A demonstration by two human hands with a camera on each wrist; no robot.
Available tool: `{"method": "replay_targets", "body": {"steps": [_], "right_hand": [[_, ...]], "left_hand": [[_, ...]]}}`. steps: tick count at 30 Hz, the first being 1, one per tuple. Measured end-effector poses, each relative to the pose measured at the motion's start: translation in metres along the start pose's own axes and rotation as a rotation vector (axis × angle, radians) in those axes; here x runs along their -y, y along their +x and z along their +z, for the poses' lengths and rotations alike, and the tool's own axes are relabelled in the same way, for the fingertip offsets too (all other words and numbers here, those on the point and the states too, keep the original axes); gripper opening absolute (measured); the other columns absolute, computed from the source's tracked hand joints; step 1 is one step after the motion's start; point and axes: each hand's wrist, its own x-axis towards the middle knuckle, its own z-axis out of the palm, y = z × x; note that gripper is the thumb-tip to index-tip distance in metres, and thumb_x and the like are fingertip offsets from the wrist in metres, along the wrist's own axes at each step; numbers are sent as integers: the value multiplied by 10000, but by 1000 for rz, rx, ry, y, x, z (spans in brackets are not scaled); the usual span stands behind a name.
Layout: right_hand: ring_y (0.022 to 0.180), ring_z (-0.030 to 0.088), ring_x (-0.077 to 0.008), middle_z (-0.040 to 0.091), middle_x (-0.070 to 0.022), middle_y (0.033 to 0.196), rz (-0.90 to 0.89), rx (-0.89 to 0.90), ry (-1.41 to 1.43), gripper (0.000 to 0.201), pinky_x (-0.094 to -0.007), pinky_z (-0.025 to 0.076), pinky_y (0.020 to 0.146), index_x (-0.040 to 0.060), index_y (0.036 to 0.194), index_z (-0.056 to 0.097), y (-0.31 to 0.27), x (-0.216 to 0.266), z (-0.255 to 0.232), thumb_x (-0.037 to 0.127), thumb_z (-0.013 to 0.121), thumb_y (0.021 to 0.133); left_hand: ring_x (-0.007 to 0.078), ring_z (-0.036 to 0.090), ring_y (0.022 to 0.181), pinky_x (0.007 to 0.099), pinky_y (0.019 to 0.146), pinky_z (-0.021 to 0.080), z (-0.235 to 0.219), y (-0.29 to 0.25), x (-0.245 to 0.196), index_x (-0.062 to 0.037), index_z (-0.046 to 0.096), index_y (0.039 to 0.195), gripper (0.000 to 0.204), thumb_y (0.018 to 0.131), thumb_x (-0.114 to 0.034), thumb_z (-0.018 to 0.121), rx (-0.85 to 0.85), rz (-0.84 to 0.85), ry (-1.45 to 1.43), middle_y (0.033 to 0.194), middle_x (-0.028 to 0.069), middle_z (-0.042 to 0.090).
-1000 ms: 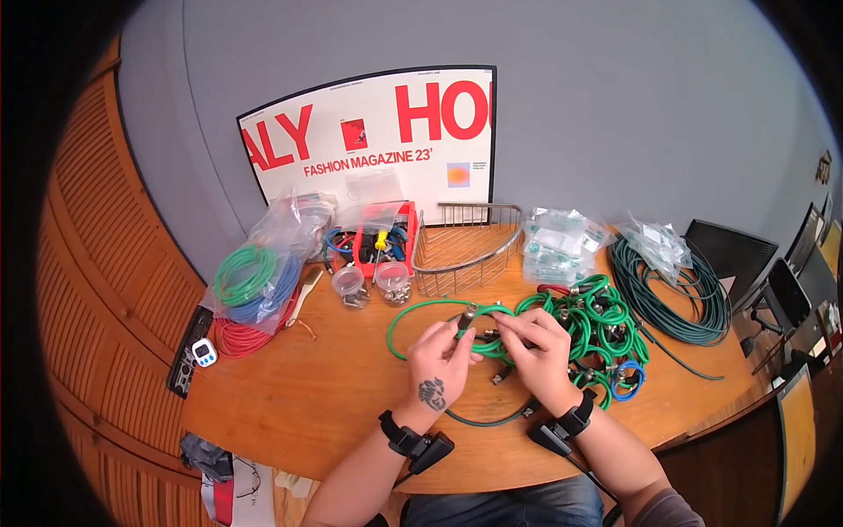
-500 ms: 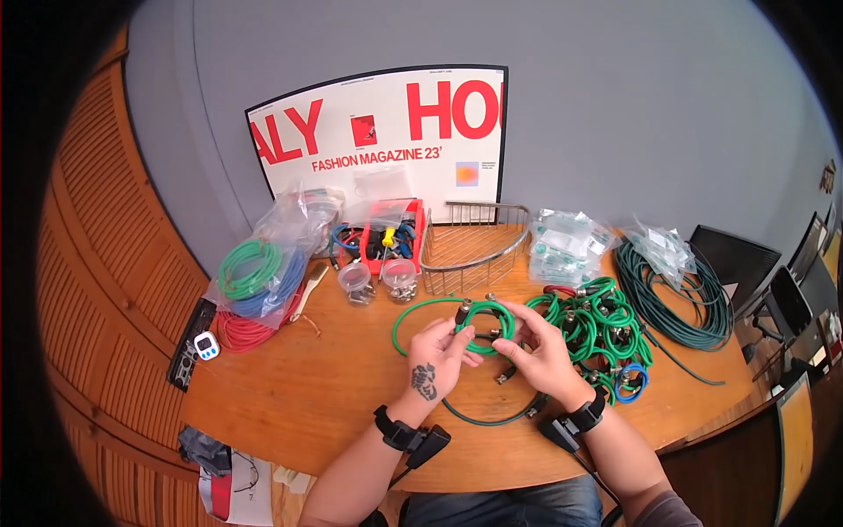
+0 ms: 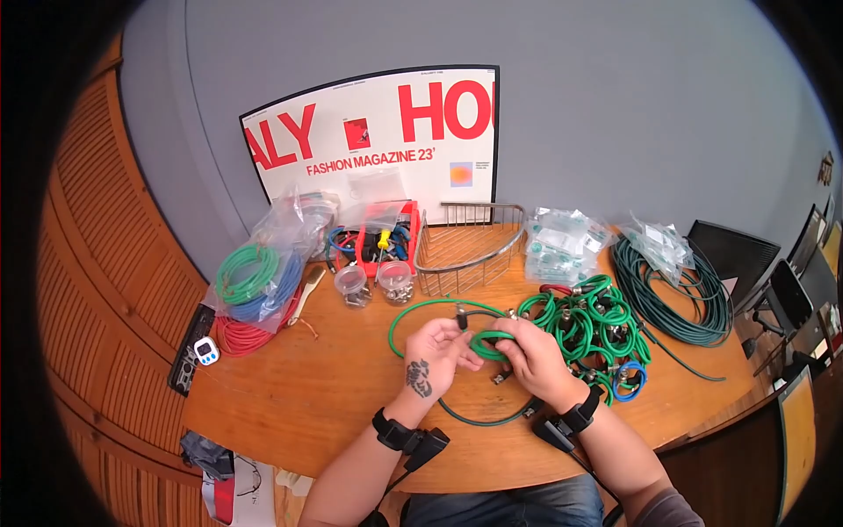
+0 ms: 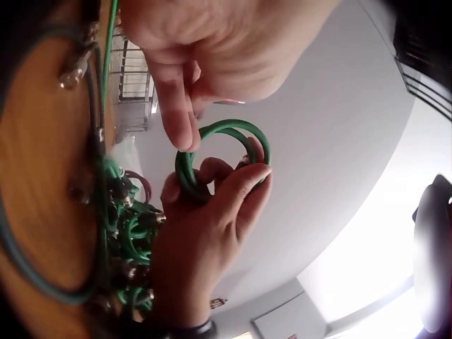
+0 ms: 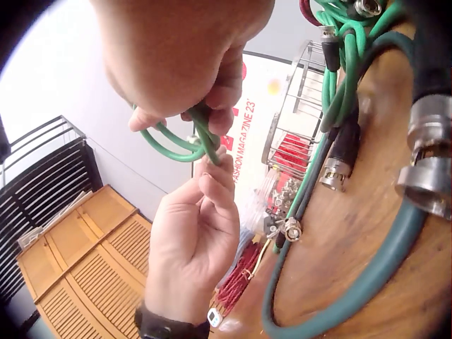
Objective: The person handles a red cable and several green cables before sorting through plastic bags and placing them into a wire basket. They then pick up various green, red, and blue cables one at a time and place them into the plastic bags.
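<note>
My right hand (image 3: 537,362) grips a small coil of green cable (image 3: 486,339), thumb in front and fingers behind. In the left wrist view the coil (image 4: 263,135) shows as a ring of a few loops. My left hand (image 3: 428,358) is beside it, its fairly straight fingertips touching the ring's left side. A BNC connector (image 3: 462,319) stands out just beyond the left fingers. Below the hands a dark green cable (image 3: 479,423) curves over the table, and a larger green cable loop (image 3: 394,327) lies behind the left hand.
Right of my hands is a heap of green coiled cables (image 3: 606,329) with a blue one (image 3: 629,381). Behind stand a wire basket (image 3: 470,263), a red bin (image 3: 413,230) and clear cups (image 3: 352,286). Bagged cables (image 3: 248,277) lie left, a dark cable coil (image 3: 716,307) right.
The coil has tilted from a ring facing me to a flatter angle and shifted toward the right hand. My left thumb has come off it, and the left hand has moved slightly left.
</note>
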Motion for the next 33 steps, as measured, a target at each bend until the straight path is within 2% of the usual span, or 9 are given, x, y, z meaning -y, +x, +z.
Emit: {"method": "replay_targets", "body": {"steps": [2,6,12,14,21,25,26,30,33], "right_hand": [[768,678,-304,655,-157,935,-261,-70,-147,188,-356,535,685,45,1136,600,3,-3,0,90,575,955],[846,667,-369,660,-169,951,-193,-106,-88,183,-388,531,751,44,1133,608,0,-9,2,115,556,972],[620,594,-161,600,-81,701,130,-95,133,252,-292,474,601,32,1121,628,0,-10,1,211,474,1032],[572,508,-90,538,-38,635,270,-65,248,283,-262,428,554,29,1145,628,-2,-10,2,233,462,1040],[580,586,-106,596,-53,658,183,-120,-10,265,-279,475,553,19,1187,625,10,-2,-24,179,496,1020],[509,633,-156,611,-85,671,284,-230,-82,262,-297,473,484,18,1205,605,24,12,-54,163,529,1001],[566,666,-251,646,-143,718,257,-231,-147,263,-359,504,536,36,1217,595,28,13,-55,121,547,973],[807,647,-420,669,-246,876,179,-145,-335,331,-488,517,718,76,1194,617,44,2,-50,31,593,867],[800,662,-398,672,-231,855,111,-58,-666,345,-480,528,712,105,1183,637,57,-14,-42,29,615,847]], "left_hand": [[232,709,747,297,652,611,-2,-4,2,82,539,1245,300,956,67,462,129,8,84,927,149,639],[237,709,773,303,670,615,1,-7,-18,80,589,1179,297,926,125,440,281,31,282,980,139,609],[239,705,794,309,700,607,0,-6,-21,76,589,1172,252,949,85,472,422,37,144,951,109,615],[244,704,811,318,700,605,-4,-4,-10,67,552,1208,269,945,76,498,360,-64,8,1032,148,639],[223,696,766,308,637,582,-4,2,-19,49,575,1147,223,937,-23,594,188,26,9,1023,144,662],[169,677,677,263,579,544,-26,12,-21,30,629,1047,139,938,-48,594,-40,75,119,924,115,669],[146,659,643,246,562,530,-28,14,-21,25,644,1005,114,937,-32,572,-86,118,121,883,98,667],[137,648,629,238,551,514,-43,20,-16,26,649,978,106,928,-25,571,-180,159,139,858,82,661],[125,641,624,235,540,499,-55,26,-8,19,653,967,112,931,-21,555,-232,226,242,848,59,657]]}}
